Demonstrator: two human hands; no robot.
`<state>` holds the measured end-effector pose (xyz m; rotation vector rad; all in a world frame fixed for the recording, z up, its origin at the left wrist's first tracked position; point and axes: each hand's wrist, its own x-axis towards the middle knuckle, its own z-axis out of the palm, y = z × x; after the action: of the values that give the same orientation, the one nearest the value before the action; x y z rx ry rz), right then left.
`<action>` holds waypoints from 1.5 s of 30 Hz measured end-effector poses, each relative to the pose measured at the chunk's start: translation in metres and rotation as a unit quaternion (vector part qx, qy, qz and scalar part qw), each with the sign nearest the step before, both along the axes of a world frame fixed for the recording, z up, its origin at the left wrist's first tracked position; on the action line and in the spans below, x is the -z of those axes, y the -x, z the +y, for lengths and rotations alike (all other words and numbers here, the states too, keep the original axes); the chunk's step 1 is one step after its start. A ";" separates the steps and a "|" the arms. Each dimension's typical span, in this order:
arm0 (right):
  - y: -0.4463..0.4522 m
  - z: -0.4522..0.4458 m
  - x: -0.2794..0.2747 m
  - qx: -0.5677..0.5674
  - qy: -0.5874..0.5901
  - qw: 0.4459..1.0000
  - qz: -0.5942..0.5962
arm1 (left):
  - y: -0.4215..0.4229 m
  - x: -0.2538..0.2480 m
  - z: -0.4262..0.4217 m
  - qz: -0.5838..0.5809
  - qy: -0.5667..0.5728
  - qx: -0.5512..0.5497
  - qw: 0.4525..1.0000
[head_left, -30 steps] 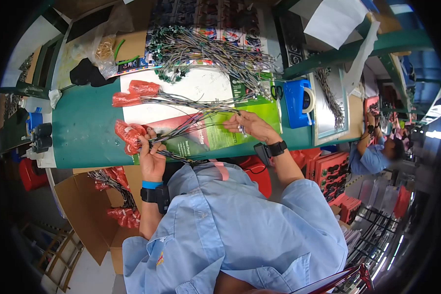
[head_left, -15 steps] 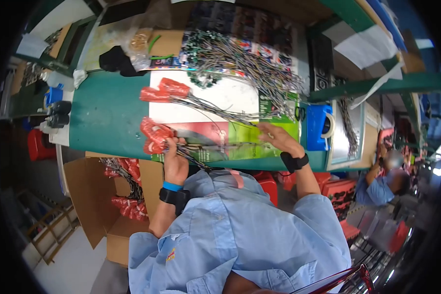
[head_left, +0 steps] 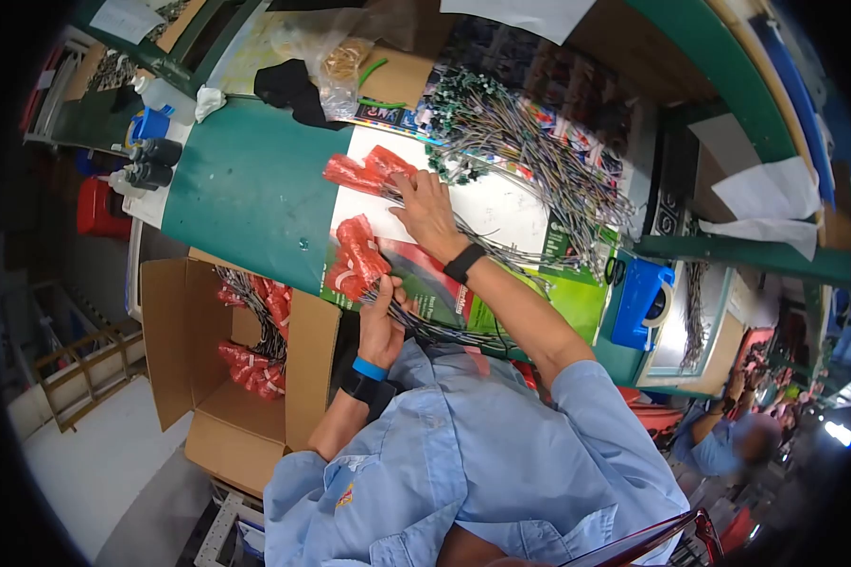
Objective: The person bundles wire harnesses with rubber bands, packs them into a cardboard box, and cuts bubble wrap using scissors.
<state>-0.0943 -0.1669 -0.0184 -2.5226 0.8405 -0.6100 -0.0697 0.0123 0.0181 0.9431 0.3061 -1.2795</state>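
My left hand [head_left: 380, 326] is closed around a bundle of thin dark cables just below its red bubble-wrapped end [head_left: 357, 257]. The loose cable tails [head_left: 444, 333] trail to the right along the bench's front edge. Farther back lies a second cable bundle, also with red-wrapped ends [head_left: 369, 172], on a white sheet [head_left: 501, 203]. At the neck of that bundle, where the cables leave the wrap, my right hand [head_left: 428, 215] has its fingers curled on the cables. Part of the grip is hidden by the hand.
An open cardboard box [head_left: 307, 378] at the lower left holds more red-wrapped cable bundles [head_left: 255, 369]. A large pile of loose cables [head_left: 529, 156] lies at the back. Right of it are a blue container [head_left: 641, 302] and scissors [head_left: 615, 271]. Another person [head_left: 714, 439] is at far right.
My right hand has moved left from the cable tails to the neck of the rear bundle. My left hand still holds the front bundle. The camera view has turned.
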 end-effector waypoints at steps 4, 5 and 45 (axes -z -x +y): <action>-0.008 -0.003 0.024 -0.026 0.056 0.997 0.041 | -0.003 -0.010 0.004 -0.079 0.011 -0.017 0.997; -0.008 -0.004 0.028 -0.048 0.073 0.995 0.044 | -0.003 -0.009 0.004 -0.079 0.011 -0.022 0.997; 0.241 0.043 -0.038 0.099 -0.035 0.985 0.136 | -0.026 0.009 -0.005 0.032 0.107 0.016 0.994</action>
<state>-0.3354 -0.1238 0.0194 -2.5101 1.2002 -0.2900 -0.0438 0.0077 0.0093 0.7287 0.1983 -1.3447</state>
